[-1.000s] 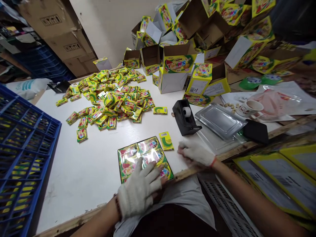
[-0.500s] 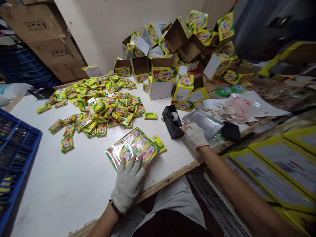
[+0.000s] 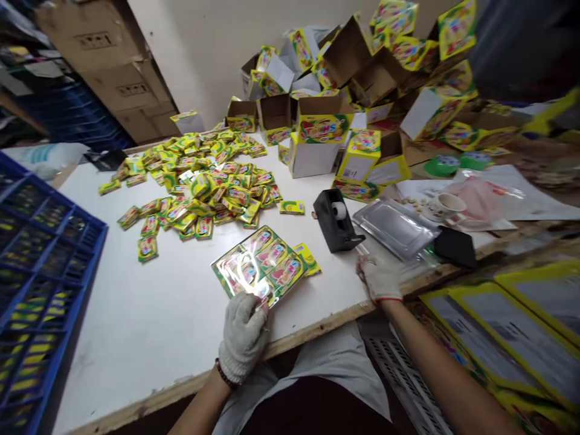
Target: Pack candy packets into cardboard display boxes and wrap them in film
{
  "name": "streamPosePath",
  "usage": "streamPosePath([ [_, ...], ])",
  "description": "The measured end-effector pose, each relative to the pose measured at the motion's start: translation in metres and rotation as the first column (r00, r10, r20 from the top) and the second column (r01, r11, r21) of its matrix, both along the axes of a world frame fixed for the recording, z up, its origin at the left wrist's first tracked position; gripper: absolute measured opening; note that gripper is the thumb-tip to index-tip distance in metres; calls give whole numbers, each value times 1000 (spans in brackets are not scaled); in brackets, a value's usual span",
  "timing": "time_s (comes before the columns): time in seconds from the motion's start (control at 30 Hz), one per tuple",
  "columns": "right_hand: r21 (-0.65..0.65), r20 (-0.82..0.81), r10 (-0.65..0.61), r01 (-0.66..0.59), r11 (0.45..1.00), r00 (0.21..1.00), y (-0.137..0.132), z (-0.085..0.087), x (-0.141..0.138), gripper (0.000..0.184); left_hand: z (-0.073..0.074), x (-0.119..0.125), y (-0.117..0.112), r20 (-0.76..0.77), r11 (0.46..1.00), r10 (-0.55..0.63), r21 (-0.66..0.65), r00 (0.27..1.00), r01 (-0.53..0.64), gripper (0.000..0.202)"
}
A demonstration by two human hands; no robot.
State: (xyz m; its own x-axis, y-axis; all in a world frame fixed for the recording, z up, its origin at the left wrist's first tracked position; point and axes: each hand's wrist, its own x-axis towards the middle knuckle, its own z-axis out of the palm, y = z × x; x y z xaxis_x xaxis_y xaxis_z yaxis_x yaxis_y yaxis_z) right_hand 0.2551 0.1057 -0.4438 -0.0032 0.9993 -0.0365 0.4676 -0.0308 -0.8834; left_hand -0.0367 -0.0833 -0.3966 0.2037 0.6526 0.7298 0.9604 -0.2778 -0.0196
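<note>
A flat pack of yellow-green packets under clear film (image 3: pixel 260 266) lies on the white table (image 3: pixel 149 326) in front of me. My left hand (image 3: pixel 242 335), in a white knit glove, is curled over the pack's near edge and grips it. One loose packet (image 3: pixel 308 257) lies against the pack's right side. My right hand (image 3: pixel 379 277), also gloved, rests on the table just below and right of a black tape dispenser (image 3: pixel 338 220). Its fingers are bunched together toward the dispenser's base. What they pinch, if anything, is too small to see.
A heap of loose packets (image 3: pixel 199 181) covers the table's far middle, with open printed cartons (image 3: pixel 321 130) piled behind. A blue crate (image 3: pixel 40 266) stands at left. Clear plastic trays (image 3: pixel 394 226), a cup (image 3: pixel 446 205) and a black object (image 3: pixel 455 246) sit at right. Yellow-edged flat cards (image 3: pixel 521 326) lie lower right.
My left hand went from lying flat on the pack to curling over its near edge. My right hand reached up to the tape dispenser, then drew back toward the table edge.
</note>
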Motion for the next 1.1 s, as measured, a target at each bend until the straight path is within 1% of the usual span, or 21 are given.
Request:
streamPosePath([
  [0.07, -32, -36, 32, -33, 999, 999, -12, 5, -7, 50, -2, 3, -8, 9, 997, 73, -11, 997, -73, 20],
  [0.1, -47, -57, 67, -69, 996, 996, -22, 9, -13, 51, -2, 4, -12, 8, 997, 78, -25, 997, -78, 23],
  [0.17, -90, -133, 200, -213, 973, 971, -48, 21, -32, 50, -4, 3, -17, 19, 997, 57, -49, 998, -56, 29],
  [0.2, -116, -195, 279, -305, 945, 940, -62, 28, -45, 49, -5, 2, -19, 30, 998, 39, -54, 999, -37, 31],
  [0.27, -159, -334, 404, -473, 866, 851, -88, 39, -72, 47, -7, 0, -20, 54, 998, 8, -67, 999, -4, 32],
  [0.33, -171, -421, 474, -581, 796, 773, -106, 45, -97, 46, -8, -2, -20, 72, 998, -1, -68, 997, 6, 35],
  [0.37, -170, -436, 498, -612, 772, 750, -112, 45, -107, 46, -8, -3, -19, 76, 997, 7, -78, 997, -1, 38],
  [0.43, -173, -443, 528, -647, 743, 725, -118, 42, -121, 48, -5, -2, -19, 68, 994, 23, -111, 997, -15, 47],
  [0.47, -177, -440, 535, -654, 736, 721, -119, 39, -125, 49, -2, -1, -19, 51, 989, 25, -145, 998, -17, 52],
  [0.53, -187, -428, 548, -663, 724, 719, -119, 33, -129, 50, 7, 3, -19, 2, 964, 35, -266, 999, -33, 55],
  [0.6, -196, -411, 550, -659, 726, 727, -118, 27, -129, 51, 16, 7, -18, -27, 916, 73, -394, 997, -77, 46],
  [0.63, -197, -402, 549, -655, 730, 733, -118, 25, -129, 51, 19, 9, -17, -23, 894, 102, -437, 995, -102, 37],
  [0.67, -197, -394, 546, -648, 735, 739, -118, 23, -130, 51, 21, 10, -15, -9, 886, 130, -448, 992, -120, 27],
  [0.7, -202, -390, 541, -643, 739, 745, -117, 22, -130, 50, 20, 12, -12, 9, 893, 154, -429, 988, -135, 19],
  [0.77, -240, -409, 526, -644, 726, 746, -115, 20, -130, 48, 15, 13, -3, 33, 930, 184, -328, 982, -163, 9],
  [0.83, -302, -487, 499, -674, 674, 717, -113, 20, -130, 45, 7, 15, 6, 28, 956, 199, -226, 980, -188, 13],
  [0.9, -360, -589, 441, -708, 607, 677, -112, 20, -128, 43, -1, 17, 12, 4, 963, 214, -169, 977, -210, 18],
  [0.93, -390, -626, 397, -709, 587, 672, -112, 20, -127, 43, -3, 19, 13, -10, 963, 223, -151, 975, -222, 18],
  [0.97, -429, -643, 341, -691, 582, 686, -113, 21, -124, 44, -5, 21, 14, -24, 963, 233, -137, 972, -234, 17],
  [1.03, -511, -630, 217, -608, 607, 746, -113, 24, -120, 45, -4, 24, 11, -53, 958, 250, -130, 967, -255, 13],
  [1.1, -551, -594, 135, -523, 650, 793, -107, 28, -117, 45, 3, 23, 8, -60, 955, 227, -184, 972, -234, 11],
])
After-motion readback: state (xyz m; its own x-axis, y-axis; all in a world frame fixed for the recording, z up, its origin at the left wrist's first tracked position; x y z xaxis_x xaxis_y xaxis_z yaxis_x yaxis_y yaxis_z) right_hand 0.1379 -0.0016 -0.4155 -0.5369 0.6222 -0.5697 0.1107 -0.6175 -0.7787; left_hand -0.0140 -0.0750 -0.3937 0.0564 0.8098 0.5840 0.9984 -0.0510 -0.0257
